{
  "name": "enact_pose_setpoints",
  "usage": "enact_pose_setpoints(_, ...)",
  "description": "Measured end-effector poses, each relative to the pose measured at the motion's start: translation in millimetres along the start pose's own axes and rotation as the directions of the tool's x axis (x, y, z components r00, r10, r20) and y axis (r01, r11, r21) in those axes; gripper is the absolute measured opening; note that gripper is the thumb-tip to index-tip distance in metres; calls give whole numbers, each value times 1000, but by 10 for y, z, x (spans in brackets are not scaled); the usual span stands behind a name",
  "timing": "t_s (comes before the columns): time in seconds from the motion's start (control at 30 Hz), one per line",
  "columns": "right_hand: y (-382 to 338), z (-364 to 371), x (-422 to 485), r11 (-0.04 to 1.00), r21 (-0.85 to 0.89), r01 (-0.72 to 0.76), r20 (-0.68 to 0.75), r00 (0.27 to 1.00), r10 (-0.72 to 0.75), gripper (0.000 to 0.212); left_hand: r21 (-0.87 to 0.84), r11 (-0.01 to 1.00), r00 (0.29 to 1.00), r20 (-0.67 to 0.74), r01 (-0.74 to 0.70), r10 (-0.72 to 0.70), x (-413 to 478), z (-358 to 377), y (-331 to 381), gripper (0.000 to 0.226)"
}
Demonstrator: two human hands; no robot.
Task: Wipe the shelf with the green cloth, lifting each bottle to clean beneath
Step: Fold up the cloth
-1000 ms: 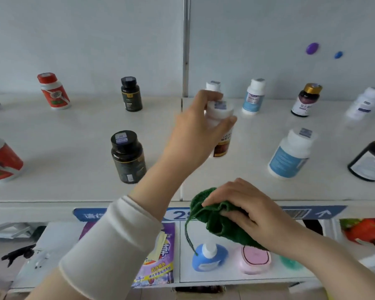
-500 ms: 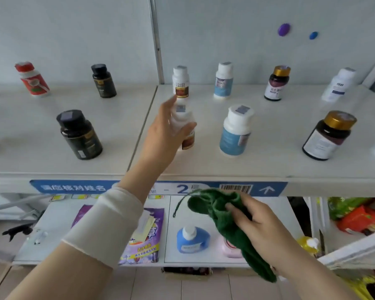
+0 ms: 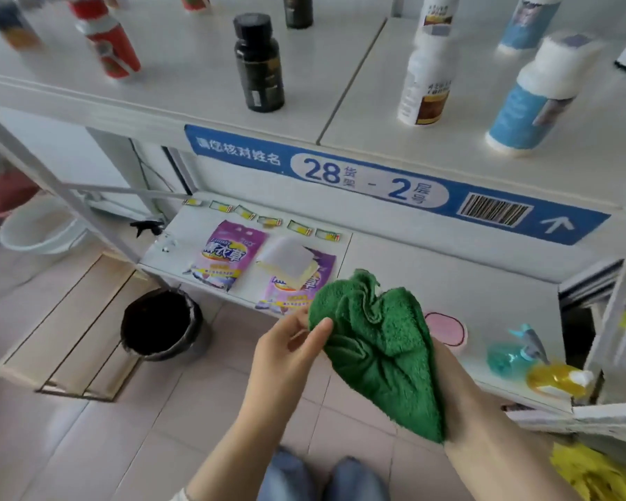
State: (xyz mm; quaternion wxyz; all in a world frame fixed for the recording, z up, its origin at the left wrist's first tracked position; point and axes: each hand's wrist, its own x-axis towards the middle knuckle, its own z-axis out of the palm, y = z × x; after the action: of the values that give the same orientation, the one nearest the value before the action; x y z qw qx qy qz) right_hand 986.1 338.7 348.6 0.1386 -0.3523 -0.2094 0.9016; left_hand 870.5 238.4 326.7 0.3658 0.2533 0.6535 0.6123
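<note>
— What is the green cloth [image 3: 380, 352] made of?
— Thick terry, fuzzy and matt.
— And the shelf [image 3: 181, 66]?
— A smooth white board with a faint sheen. The black bottle [image 3: 259, 63] on it looks like glossy plastic.
— Lower down?
— Shiny plastic pouches [image 3: 223, 256], and smooth, slightly reflective floor tiles [image 3: 116, 446].

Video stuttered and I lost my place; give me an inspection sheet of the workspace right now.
Surface: white shelf, labelled 28-2, no hand or cloth on it.
Job's things: green cloth bunched, held below shelf level; black bottle, brown-label bottle, blue-label bottle and red bottle stand on the shelf.
Clutter: lower shelf holds two purple pouches, a teal spray bottle, a yellow bottle.
Grips: left hand pinches the cloth's edge; right hand lies under the cloth, fingers hidden.
Cables: what looks like a thin dark cord behind the frame, left.
Surroundings: tiled floor, black bin, white basin.
</note>
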Motion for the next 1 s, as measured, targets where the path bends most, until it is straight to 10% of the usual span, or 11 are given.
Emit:
enact_pose_setpoints(0.23, 651, 386, 286, 958, -114, -265, 3, 964, 267, 68, -337, 937, 946, -267, 89, -186, -316, -991, -105, 12)
enact_pose_setpoints(0.47, 1461, 1257, 598, 726, -683, 87, 205, 976, 77, 21, -633, 755, 847, -295, 173, -442, -835, -2075, -325, 24)
enact_pose_setpoints(0.7, 2030, 1988, 1062, 282, -912, 298, 313, 950, 7, 24, -510, 852, 894, -321, 115, -313, -1157, -3066, -536, 58)
enact_pose_setpoints(1.0, 2372, 2675, 2038, 217, -912, 349, 390, 901, 189, 42, 72, 981, 828, -549, 183, -114, -650, -3905, -826, 32)
